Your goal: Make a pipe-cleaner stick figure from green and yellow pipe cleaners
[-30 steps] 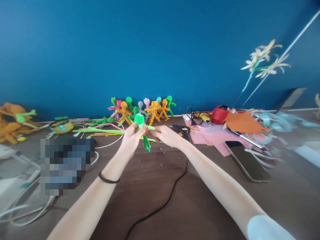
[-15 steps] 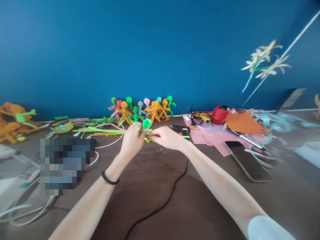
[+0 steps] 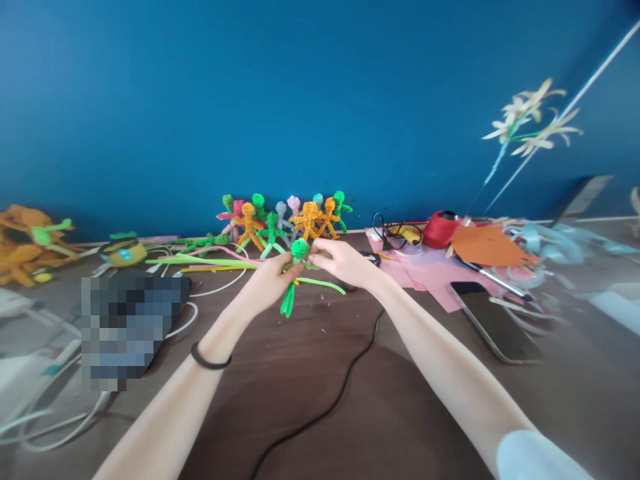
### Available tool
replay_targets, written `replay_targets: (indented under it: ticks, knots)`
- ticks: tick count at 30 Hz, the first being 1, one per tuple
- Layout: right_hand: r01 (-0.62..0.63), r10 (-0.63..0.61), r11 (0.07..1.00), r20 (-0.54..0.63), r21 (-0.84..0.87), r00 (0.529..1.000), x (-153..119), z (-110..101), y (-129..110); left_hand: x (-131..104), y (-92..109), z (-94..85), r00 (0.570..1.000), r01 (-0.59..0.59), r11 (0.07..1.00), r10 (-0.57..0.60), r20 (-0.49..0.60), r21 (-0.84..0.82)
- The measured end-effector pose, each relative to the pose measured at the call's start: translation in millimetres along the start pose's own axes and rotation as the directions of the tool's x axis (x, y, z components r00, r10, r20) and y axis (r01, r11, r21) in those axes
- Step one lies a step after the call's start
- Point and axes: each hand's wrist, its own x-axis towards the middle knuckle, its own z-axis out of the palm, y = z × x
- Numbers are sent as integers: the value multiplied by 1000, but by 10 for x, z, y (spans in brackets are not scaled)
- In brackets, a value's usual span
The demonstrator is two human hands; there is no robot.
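My left hand (image 3: 273,277) is curled nearly closed, thumb against fingers, around the middle of a green figure (image 3: 300,249); I judge it serves as the clamp, leaving head and legs free. The figure sits between both hands, above the table (image 3: 300,400), head up, its green legs hanging below my left thumb. My right hand (image 3: 340,263) has its fingertips bunched beside the head, probably for fine work; I can't tell whether they grip anything. A pale strand (image 3: 327,285) sticks out to the right beneath them, its near end hidden. Loose stems (image 3: 210,261) lie to the left, perhaps to be within easy reach. Behind, other figures (image 3: 309,220) stand near the wall (image 3: 300,100), likely to spare working room in front.
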Motion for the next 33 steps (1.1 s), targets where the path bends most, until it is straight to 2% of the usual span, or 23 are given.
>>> replay_targets:
  ticks: [3,6,10,14,17,21,25,29,33]
  knots:
    - [6,-5,999,-14,33,1000,8,-21,31,0,-10,-24,998,-7,994,13,57,-110]
    - [14,-13,998,-15,56,1000,14,-33,57,-7,1,-40,996,12,989,0,86,-148]
    - [26,-29,993,16,117,999,12,-26,63,-18,20,-35,997,7,967,14,80,-255]
    - [-39,32,993,65,114,997,0,7,13,-14,5,-9,998,16,925,6,58,-381]
    - [-54,47,995,82,81,996,-1,36,-21,-6,0,5,1000,-2,938,-2,-10,-346]
    - [-26,25,998,27,49,999,9,37,4,2,30,14,993,-54,978,31,-117,-203]
    - [6,-6,999,0,54,1000,15,5,59,1,55,18,980,-30,994,9,-199,-107]
    - [22,-22,999,-16,44,1000,21,12,75,-12,67,16,984,-24,993,3,-180,-112]
    - [6,-4,999,-36,54,999,29,83,57,-22,73,14,987,-28,978,-5,-158,-206]
